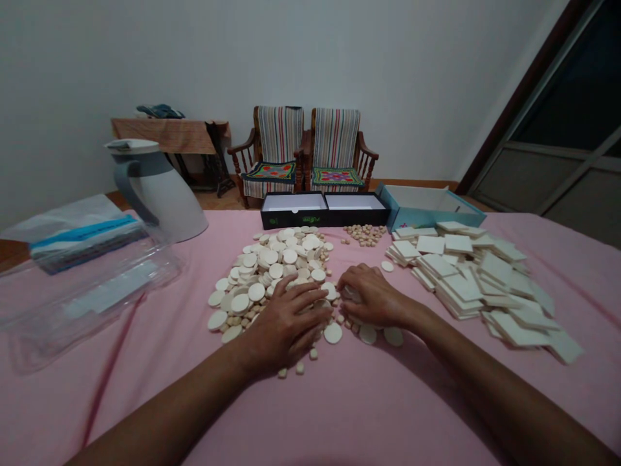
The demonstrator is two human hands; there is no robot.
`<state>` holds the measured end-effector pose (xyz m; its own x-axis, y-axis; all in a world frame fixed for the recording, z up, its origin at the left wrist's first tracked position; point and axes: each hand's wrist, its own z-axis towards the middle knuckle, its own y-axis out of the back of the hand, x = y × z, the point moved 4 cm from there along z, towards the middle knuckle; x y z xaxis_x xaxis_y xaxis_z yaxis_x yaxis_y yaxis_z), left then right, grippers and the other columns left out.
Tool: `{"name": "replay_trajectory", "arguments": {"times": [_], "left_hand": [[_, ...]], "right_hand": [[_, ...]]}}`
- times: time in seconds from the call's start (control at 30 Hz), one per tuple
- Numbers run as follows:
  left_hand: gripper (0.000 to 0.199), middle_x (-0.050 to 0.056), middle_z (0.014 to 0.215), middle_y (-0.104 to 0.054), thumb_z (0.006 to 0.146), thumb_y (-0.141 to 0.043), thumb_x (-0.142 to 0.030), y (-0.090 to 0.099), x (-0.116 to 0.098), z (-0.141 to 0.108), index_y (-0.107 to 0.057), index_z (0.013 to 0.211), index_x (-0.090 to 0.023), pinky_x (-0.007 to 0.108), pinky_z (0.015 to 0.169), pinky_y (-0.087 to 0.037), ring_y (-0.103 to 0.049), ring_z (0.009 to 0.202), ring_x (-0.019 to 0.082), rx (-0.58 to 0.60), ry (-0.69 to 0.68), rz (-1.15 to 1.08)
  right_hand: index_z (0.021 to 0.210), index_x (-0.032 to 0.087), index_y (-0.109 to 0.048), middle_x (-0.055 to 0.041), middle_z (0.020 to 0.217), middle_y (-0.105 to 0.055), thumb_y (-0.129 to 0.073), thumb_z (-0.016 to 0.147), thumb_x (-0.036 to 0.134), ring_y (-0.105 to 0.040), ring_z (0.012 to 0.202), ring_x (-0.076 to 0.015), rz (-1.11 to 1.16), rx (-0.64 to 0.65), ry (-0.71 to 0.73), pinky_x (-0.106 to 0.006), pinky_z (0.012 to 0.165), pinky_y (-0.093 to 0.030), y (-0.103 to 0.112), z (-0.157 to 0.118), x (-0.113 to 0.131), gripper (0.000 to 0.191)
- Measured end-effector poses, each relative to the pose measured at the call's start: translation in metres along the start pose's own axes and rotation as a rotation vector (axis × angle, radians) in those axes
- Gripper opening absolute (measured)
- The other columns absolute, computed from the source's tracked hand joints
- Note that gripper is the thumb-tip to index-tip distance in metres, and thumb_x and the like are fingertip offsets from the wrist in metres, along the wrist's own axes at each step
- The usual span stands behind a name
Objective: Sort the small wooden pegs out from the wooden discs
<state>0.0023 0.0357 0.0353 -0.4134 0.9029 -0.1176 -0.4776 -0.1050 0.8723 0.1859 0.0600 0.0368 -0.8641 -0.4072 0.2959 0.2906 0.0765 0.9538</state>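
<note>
A heap of pale round wooden discs lies on the pink cloth, with small wooden cubes mixed in below. Over the heap's near right side rests my left hand, its fingers spread and touching the discs, none gripped. My right hand is curled down over pieces just right of the heap. Pale discs and cubes show around its fingertips, but what lies under its palm is hidden. Loose discs and a few cubes are scattered near both hands.
Square wooden tiles are piled at right. Behind are a small cube pile, a black two-compartment box and a blue box. A jug, a plastic-wrapped pack and a clear plastic tray stand left.
</note>
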Motion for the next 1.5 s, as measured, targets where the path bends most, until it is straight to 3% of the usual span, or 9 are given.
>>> {"name": "replay_trajectory", "arguments": {"times": [0.17, 0.47, 0.73, 1.03, 1.2, 1.33, 1.5], "left_hand": [[0.023, 0.005, 0.126, -0.064, 0.092, -0.055, -0.022, -0.005, 0.002, -0.001, -0.067, 0.111, -0.026, 0.052, 0.114, -0.02, -0.051, 0.124, 0.024, 0.04, 0.013, -0.02], [0.022, 0.006, 0.121, -0.066, 0.092, -0.053, -0.022, -0.006, 0.007, -0.002, -0.066, 0.11, -0.024, 0.049, 0.112, -0.026, -0.054, 0.12, 0.021, 0.005, 0.079, -0.065], [0.023, 0.006, 0.12, -0.066, 0.092, -0.053, -0.021, -0.006, 0.007, -0.002, -0.066, 0.11, -0.024, 0.05, 0.112, -0.026, -0.055, 0.12, 0.021, 0.005, 0.088, -0.075], [0.022, 0.005, 0.12, -0.066, 0.092, -0.054, -0.022, -0.007, 0.007, -0.001, -0.066, 0.111, -0.025, 0.048, 0.112, -0.026, -0.055, 0.12, 0.021, 0.01, 0.101, -0.069], [0.023, 0.006, 0.12, -0.066, 0.091, -0.054, -0.021, -0.006, 0.007, -0.001, -0.066, 0.111, -0.025, 0.049, 0.112, -0.027, -0.056, 0.119, 0.022, 0.003, 0.091, -0.073], [0.023, 0.006, 0.12, -0.066, 0.091, -0.054, -0.021, -0.007, 0.008, -0.001, -0.066, 0.111, -0.024, 0.048, 0.113, -0.026, -0.056, 0.119, 0.021, 0.001, 0.094, -0.074], [0.024, 0.006, 0.12, -0.066, 0.091, -0.055, -0.02, -0.007, 0.008, -0.002, -0.066, 0.111, -0.025, 0.049, 0.113, -0.025, -0.055, 0.12, 0.021, 0.001, 0.093, -0.066]], "right_hand": [[0.096, 0.017, -0.065, -0.0093, 0.103, -0.062, -0.063, 0.077, 0.028, -0.049, 0.103, -0.0253, -0.063, 0.043, -0.014, -0.037, 0.088, -0.03, -0.002, 0.0, 0.004, 0.021], [0.09, 0.018, -0.065, -0.009, 0.101, -0.062, -0.06, 0.073, 0.024, -0.049, 0.1, -0.0258, -0.132, 0.066, -0.099, -0.038, 0.085, -0.028, 0.006, -0.015, -0.014, 0.019], [0.096, 0.015, -0.065, -0.015, 0.107, -0.063, -0.053, 0.081, 0.019, -0.051, 0.1, -0.0293, -0.323, 0.063, -0.154, -0.041, 0.084, -0.029, 0.01, -0.019, -0.021, 0.02], [0.089, 0.016, -0.063, -0.01, 0.097, -0.065, -0.066, 0.077, 0.032, -0.056, 0.088, -0.0238, -0.165, 0.209, -0.056, -0.034, 0.077, -0.032, 0.012, -0.032, 0.019, 0.021], [0.087, 0.017, -0.062, -0.0093, 0.093, -0.066, -0.057, 0.081, 0.019, -0.058, 0.084, -0.0227, -0.243, 0.213, -0.032, -0.034, 0.074, -0.03, 0.005, -0.032, 0.01, 0.008], [0.087, 0.016, -0.062, -0.0112, 0.09, -0.066, -0.05, 0.085, 0.016, -0.059, 0.082, -0.0234, -0.332, 0.171, -0.015, -0.036, 0.075, -0.03, 0.009, -0.032, 0.001, 0.013], [0.085, 0.017, -0.061, -0.0097, 0.091, -0.066, -0.06, 0.079, 0.022, -0.058, 0.083, -0.0228, -0.208, 0.203, -0.023, -0.032, 0.072, -0.031, 0.011, -0.033, 0.013, 0.008]]}}
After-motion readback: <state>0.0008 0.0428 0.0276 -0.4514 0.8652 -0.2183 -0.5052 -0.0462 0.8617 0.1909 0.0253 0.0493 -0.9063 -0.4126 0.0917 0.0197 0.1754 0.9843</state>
